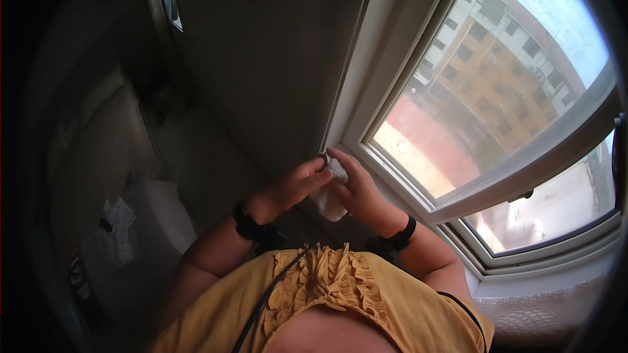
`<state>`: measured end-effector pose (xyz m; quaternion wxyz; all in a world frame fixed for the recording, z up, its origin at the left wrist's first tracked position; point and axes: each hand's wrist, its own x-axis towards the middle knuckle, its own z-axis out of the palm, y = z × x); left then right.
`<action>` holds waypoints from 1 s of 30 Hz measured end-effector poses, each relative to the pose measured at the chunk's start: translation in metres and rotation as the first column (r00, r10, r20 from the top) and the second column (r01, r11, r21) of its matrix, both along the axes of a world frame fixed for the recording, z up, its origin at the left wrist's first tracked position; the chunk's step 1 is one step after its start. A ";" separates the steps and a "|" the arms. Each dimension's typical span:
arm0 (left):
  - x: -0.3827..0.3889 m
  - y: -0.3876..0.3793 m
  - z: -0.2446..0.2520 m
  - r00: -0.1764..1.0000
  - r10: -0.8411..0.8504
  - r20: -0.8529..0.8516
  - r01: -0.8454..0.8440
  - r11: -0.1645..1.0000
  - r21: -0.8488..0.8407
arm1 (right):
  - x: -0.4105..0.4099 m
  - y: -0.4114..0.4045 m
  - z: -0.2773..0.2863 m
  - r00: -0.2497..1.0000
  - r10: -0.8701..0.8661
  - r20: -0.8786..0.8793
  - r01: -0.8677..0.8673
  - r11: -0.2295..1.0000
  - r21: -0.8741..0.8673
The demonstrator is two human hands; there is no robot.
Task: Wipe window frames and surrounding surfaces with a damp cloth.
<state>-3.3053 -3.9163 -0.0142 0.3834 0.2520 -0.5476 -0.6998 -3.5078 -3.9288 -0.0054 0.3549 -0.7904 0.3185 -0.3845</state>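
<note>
Both hands meet in front of the chest, near the lower left corner of a white-framed window (392, 166). Between them is a crumpled whitish cloth (335, 169) with small speckles, and a paler part of it hangs below the fingers. My right hand (360, 189) is closed around the cloth from the right. My left hand (297, 184) pinches its left side with thumb and fingers. Each wrist wears a black band. The palms and the parts of the cloth inside them are hidden.
An open window sash (527, 169) slants across the right side, and a building shows through the glass. Lace fabric (539, 316) lies at the lower right. In the dim left part, a patterned whitish cloth (117, 228) lies on a pale surface. A black cable crosses the yellow top.
</note>
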 end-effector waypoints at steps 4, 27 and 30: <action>0.018 -0.024 0.012 0.999 -0.036 0.035 0.040 0.991 -0.127 | 0.000 -0.031 0.019 0.975 -0.168 0.143 0.150 0.980 0.128; 0.037 -0.065 0.021 0.978 -0.042 0.203 0.070 0.989 -0.131 | -0.007 -0.158 -0.045 0.549 -0.800 -0.242 0.097 0.348 -0.932; 0.013 -0.063 0.016 0.978 -0.092 0.185 0.107 0.992 -0.071 | -0.020 -0.156 -0.090 0.593 -0.667 -0.450 -0.055 0.524 -0.850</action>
